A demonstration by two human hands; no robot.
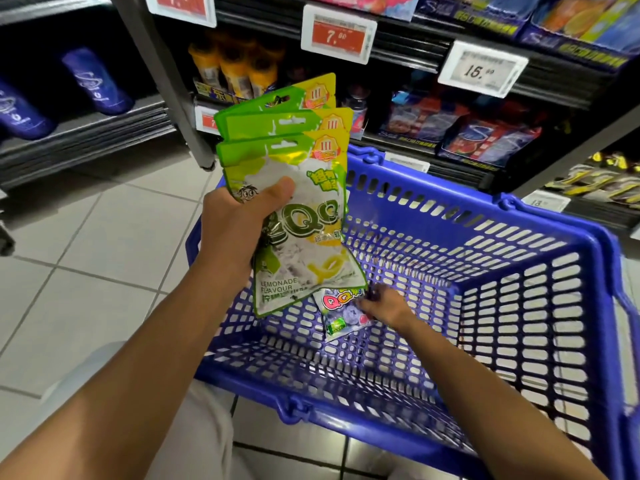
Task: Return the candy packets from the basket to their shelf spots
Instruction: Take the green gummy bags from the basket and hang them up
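The left hand (239,220) grips a fanned stack of three green-and-yellow lemonade candy packets (294,188), thumb pressed across the front one, and holds them upright above the left rim of the blue basket (519,244). The basket stands on the tiled floor (86,244) in front of the shelves (433,53), whose edges carry price tags (337,34). Inside the basket, on its slotted bottom near the left wall, lies one more candy packet (341,315), white and purple with pink lettering. The right hand (382,306) reaches down to it, its fingers on the packet's right edge; whether they pinch it or only touch it cannot be told. Dark bags (485,136) fill the shelf beyond the basket's far rim.
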